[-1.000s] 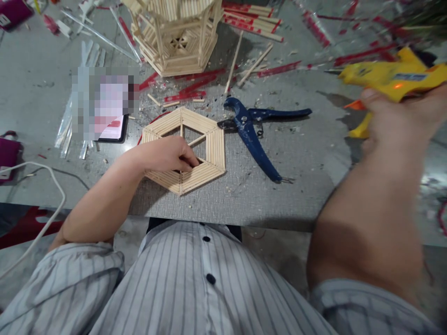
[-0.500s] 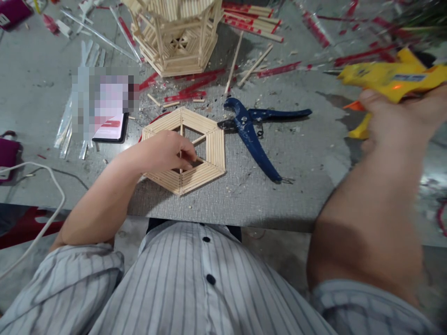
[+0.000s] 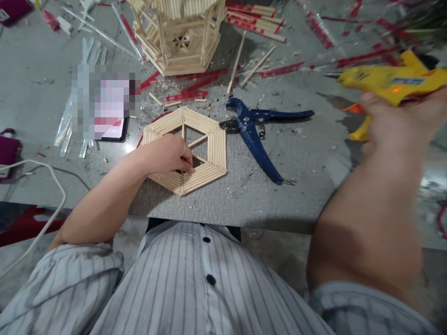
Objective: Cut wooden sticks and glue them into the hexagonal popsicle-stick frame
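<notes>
The left hand reaches over a hexagonal stick frame lying flat on the tabletop, close to the near edge. Its fingers are drawn together in a narrow pinch, tips down at the inner edge of the frame's near right side; whether a stick is gripped between them cannot be told. Rows of pale sticks form the frame's six sides, and thin spokes cross its open middle.

The right hand is well off to the right, fingers wrapped around the handle of a yellow glue gun. The nozzle points left, and a small orange light glows on the body.

Between the two hands lies a blue-handled cutter, handles spread, its blade end just beside the frame's upper right corner. Beyond the frame stands a larger stick structure with a hexagonal base, cut off by the top of the view. To its right are chopsticks in red-marked wrappers. A phone, partly pixelated, rests left of the frame, beside clear glue sticks. A white cable curves at the far left.
</notes>
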`<state>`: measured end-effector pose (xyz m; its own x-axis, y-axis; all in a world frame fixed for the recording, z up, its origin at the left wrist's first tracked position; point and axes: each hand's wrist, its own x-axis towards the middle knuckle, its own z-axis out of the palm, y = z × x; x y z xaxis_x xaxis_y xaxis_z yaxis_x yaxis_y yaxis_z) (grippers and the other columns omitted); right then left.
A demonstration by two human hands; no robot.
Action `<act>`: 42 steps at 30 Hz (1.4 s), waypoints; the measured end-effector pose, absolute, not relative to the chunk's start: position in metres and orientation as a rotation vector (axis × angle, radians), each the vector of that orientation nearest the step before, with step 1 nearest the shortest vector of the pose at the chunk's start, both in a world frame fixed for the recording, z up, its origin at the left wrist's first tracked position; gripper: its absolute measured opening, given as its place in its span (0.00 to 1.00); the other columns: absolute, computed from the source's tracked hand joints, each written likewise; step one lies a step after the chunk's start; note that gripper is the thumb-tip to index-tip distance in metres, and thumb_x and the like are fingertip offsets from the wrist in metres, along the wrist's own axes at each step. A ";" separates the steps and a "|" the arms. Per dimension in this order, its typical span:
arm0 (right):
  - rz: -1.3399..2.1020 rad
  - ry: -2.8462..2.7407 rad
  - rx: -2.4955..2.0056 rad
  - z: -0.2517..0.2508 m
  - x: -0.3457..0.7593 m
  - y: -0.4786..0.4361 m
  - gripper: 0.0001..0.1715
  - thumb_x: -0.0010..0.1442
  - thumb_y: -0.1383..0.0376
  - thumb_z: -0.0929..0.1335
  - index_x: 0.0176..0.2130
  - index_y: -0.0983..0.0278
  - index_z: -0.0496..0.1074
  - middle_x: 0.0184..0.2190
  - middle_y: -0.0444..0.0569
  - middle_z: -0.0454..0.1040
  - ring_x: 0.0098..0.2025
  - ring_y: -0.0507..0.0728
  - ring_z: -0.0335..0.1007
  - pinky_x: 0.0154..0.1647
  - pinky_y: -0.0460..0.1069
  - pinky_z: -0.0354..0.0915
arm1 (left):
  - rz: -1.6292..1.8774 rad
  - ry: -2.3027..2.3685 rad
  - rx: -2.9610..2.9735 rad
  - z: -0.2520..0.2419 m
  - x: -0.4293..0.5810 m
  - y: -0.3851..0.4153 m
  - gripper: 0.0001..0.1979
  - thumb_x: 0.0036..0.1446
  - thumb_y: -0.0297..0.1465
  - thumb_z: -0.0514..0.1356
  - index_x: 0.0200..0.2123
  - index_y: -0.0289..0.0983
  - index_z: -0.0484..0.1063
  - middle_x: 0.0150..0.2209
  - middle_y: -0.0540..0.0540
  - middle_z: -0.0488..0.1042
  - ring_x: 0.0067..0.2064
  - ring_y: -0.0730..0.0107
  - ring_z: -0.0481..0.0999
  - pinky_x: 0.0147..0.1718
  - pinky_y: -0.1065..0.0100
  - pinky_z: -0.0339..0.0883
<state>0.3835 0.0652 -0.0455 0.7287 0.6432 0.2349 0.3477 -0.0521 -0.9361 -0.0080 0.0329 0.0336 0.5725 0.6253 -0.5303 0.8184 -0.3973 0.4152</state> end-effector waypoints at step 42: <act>0.279 -0.749 -1.914 -0.041 0.375 0.054 0.16 0.43 0.82 0.69 0.33 0.67 0.72 0.44 0.52 0.77 0.46 0.58 0.74 0.48 0.57 0.67 | -0.348 1.143 2.237 0.044 -0.013 0.034 0.14 0.56 0.39 0.55 0.29 0.38 0.77 0.25 0.50 0.76 0.27 0.76 0.69 0.29 0.72 0.56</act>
<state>0.3753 0.0537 -0.0412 0.7801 0.6116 0.1319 0.3757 -0.2893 -0.8804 -0.0135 0.0342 0.0440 0.5957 0.6461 -0.4772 0.8024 -0.4520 0.3896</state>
